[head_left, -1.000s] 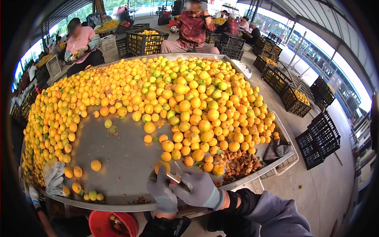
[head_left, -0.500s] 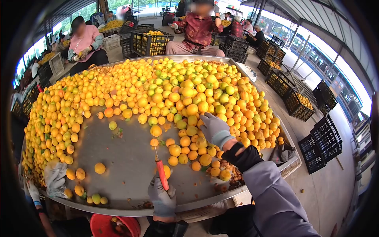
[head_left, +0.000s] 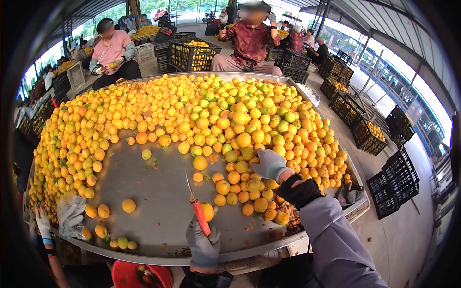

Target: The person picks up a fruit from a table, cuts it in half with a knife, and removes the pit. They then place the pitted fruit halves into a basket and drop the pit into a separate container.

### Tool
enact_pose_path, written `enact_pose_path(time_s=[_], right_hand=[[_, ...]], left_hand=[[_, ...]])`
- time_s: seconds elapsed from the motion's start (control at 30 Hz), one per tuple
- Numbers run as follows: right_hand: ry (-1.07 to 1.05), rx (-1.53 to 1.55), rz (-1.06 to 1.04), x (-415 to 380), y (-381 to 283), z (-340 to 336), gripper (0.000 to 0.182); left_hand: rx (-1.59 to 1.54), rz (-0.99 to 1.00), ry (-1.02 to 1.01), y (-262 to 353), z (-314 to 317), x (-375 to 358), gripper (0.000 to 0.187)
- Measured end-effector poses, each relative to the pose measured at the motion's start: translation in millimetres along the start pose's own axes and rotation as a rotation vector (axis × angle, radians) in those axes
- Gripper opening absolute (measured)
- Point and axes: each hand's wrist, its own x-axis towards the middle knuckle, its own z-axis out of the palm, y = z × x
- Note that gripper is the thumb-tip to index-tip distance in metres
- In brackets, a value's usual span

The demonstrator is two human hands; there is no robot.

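Observation:
My left hand (head_left: 204, 240), in a grey glove, is closed around the red handle of a knife (head_left: 200, 218); its thin curved blade points up and away. An apricot (head_left: 208, 211) sits against the handle, in the same hand. My right hand (head_left: 270, 164), gloved too, reaches into the heap of yellow, orange and greenish apricots (head_left: 307, 144). Its fingers are drawn in among the fruit, and what they grip is hidden. Both hands are over a large metal table (head_left: 144, 192), with loose apricots (head_left: 240, 187) between them.
A crumpled clear plastic bag (head_left: 70, 216) lies at the left edge, near another person's gloved hand (head_left: 43, 223). A red bucket (head_left: 139, 274) stands below the front rim. Two people sit across the table. Black crates (head_left: 194, 55), some holding fruit, stand behind and right (head_left: 393, 185).
The whole view has shifted slightly. My right hand's fingers, stretched out over the fruit before, are now drawn in. My left hand still holds the knife and apricot.

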Motion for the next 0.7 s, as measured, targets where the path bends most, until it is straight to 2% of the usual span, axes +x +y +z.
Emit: enact_pose_path(time_s=[0.07, 0.13, 0.23, 0.27, 0.3, 0.33, 0.4, 0.47, 0.53, 0.6, 0.7], right_hand=[[0.031, -0.069, -0.135, -2, 3, 6, 0.045], [0.043, -0.066, -0.171, -5, 4, 7, 0.045], [0.065, 0.091, -0.237, -4, 4, 0, 0.041], [0.206, 0.104, -0.217, 3, 4, -5, 0.039], [0.345, 0.119, -0.196, 11, 4, -8, 0.038], [0.426, 0.134, -0.203, 23, 6, -8, 0.039], [0.520, 0.014, -0.252, 44, 6, -6, 0.051], [0.473, -0.016, -0.213, 55, -5, -8, 0.058], [0.429, -0.045, -0.175, 69, -16, -8, 0.065], [0.300, -0.030, -0.071, 86, -25, -3, 0.076], [0.213, -0.020, -0.003, 83, -41, -12, 0.073]], left_hand=[[-0.011, 0.023, -0.021, 0, -3, 1, 0.025], [-0.029, 0.036, -0.005, 1, -6, 3, 0.026], [-0.058, 0.072, 0.012, 3, -6, 4, 0.026], [-0.059, 0.072, 0.015, 4, -10, 5, 0.026], [-0.047, 0.078, -0.029, 5, -16, 6, 0.035], [-0.033, 0.084, -0.076, 6, -20, 8, 0.043], [-0.034, 0.098, -0.050, 13, -16, 9, 0.043], [-0.035, 0.110, -0.022, 18, -14, 8, 0.043], [-0.042, 0.109, -0.013, 23, -13, 10, 0.027], [-0.033, 0.108, 0.016, 29, -9, 11, 0.027], [-0.017, 0.091, 0.044, 33, -12, 13, 0.030]])
